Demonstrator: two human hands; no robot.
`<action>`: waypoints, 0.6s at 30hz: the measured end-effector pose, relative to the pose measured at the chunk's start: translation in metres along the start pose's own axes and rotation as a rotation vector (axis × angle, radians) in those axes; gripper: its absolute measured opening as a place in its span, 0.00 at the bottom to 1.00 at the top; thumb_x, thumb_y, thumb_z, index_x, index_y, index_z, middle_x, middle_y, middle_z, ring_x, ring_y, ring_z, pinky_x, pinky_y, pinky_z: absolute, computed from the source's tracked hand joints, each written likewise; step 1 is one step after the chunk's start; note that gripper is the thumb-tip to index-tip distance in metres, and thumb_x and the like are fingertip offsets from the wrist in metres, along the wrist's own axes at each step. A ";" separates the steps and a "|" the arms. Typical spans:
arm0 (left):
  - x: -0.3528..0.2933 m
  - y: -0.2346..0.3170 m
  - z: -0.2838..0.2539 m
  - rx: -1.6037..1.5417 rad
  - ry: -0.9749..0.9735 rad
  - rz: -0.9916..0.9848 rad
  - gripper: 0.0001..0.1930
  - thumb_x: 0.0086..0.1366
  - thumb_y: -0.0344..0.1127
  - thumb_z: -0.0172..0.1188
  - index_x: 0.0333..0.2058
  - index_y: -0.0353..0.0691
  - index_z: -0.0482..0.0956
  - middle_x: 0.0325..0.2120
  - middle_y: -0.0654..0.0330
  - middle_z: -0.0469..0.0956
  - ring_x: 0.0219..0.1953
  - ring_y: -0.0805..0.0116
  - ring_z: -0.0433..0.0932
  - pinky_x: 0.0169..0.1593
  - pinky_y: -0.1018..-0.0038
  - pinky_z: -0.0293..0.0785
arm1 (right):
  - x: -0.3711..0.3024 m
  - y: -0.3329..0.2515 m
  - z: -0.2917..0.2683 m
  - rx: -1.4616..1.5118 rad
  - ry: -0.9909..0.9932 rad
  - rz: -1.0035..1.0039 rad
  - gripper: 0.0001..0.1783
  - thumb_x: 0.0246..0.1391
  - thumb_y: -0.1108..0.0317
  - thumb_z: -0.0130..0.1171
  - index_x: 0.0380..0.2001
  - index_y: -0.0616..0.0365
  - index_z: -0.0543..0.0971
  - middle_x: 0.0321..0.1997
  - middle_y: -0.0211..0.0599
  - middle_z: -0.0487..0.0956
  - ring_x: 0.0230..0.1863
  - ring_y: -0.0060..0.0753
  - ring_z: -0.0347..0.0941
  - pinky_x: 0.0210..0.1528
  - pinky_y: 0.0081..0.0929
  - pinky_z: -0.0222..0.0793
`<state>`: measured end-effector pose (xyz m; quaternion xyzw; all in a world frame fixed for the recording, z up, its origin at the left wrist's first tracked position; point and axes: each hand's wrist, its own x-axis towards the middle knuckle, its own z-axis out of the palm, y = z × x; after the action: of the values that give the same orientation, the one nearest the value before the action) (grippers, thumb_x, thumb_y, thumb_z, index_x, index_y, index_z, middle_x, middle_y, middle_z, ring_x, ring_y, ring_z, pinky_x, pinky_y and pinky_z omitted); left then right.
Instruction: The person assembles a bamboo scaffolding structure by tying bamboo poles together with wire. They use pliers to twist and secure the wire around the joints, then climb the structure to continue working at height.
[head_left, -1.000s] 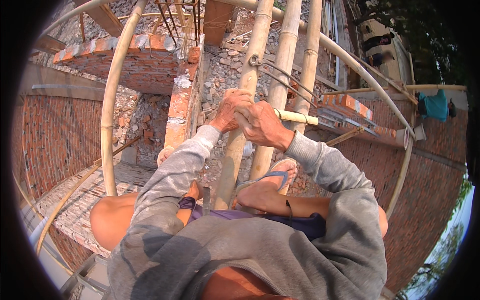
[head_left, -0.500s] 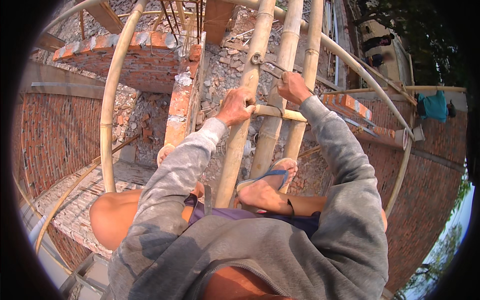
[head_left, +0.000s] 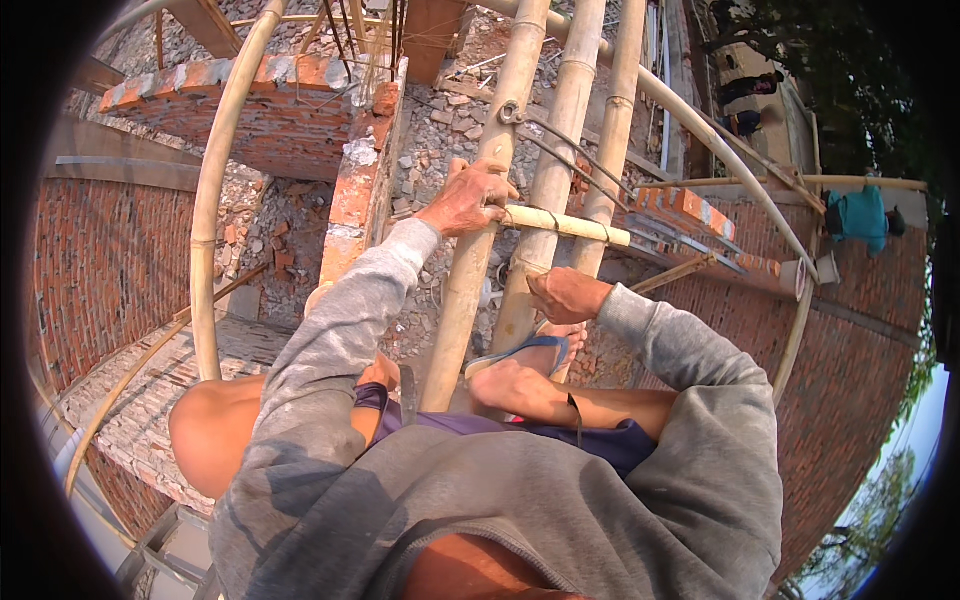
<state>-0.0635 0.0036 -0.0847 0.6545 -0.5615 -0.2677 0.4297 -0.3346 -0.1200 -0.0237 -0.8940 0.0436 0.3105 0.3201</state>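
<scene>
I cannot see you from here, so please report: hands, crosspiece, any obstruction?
Left hand at left end of bamboo crosspiece. Right hand closed by middle pole. Metal rods beyond crosspiece, clear of hands.

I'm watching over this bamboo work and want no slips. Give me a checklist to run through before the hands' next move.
1. Left hand at the left end of the short crosspiece: ok.
2. Crosspiece lying across the middle pole and right pole: ok.
3. Dark tie around the crosspiece at the right pole: ok, present; tightness cannot tell.
4. Right hand off the crosspiece: ok, it is by the middle pole.
5. Right hand's fingers free of anything thin: cannot tell.
6. Metal tool in hand: not ok, it lies across the poles.
</scene>
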 end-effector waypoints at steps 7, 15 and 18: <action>0.016 -0.016 -0.025 -0.069 -0.337 0.004 0.12 0.58 0.31 0.78 0.42 0.48 0.94 0.59 0.64 0.86 0.71 0.55 0.70 0.76 0.54 0.62 | -0.002 0.013 -0.091 0.105 0.318 0.105 0.21 0.66 0.60 0.71 0.51 0.68 0.83 0.45 0.57 0.84 0.48 0.61 0.83 0.51 0.48 0.79; 0.031 -0.004 -0.026 -0.106 -0.268 -0.015 0.18 0.48 0.26 0.80 0.41 0.45 0.95 0.39 0.57 0.92 0.45 0.60 0.88 0.60 0.60 0.77 | 0.053 0.089 -0.159 -0.443 0.433 0.326 0.25 0.52 0.63 0.76 0.50 0.65 0.79 0.42 0.58 0.85 0.46 0.67 0.85 0.49 0.54 0.80; 0.033 -0.001 -0.031 -0.113 -0.324 -0.073 0.21 0.46 0.25 0.81 0.43 0.43 0.95 0.41 0.58 0.92 0.54 0.58 0.85 0.59 0.59 0.76 | 0.058 0.096 -0.154 -0.471 0.406 0.326 0.22 0.53 0.60 0.74 0.41 0.66 0.77 0.30 0.58 0.83 0.34 0.67 0.83 0.39 0.56 0.78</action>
<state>-0.0300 -0.0200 -0.0663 0.5974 -0.5834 -0.4164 0.3597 -0.2334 -0.2816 -0.0174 -0.9681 0.1760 0.1748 0.0361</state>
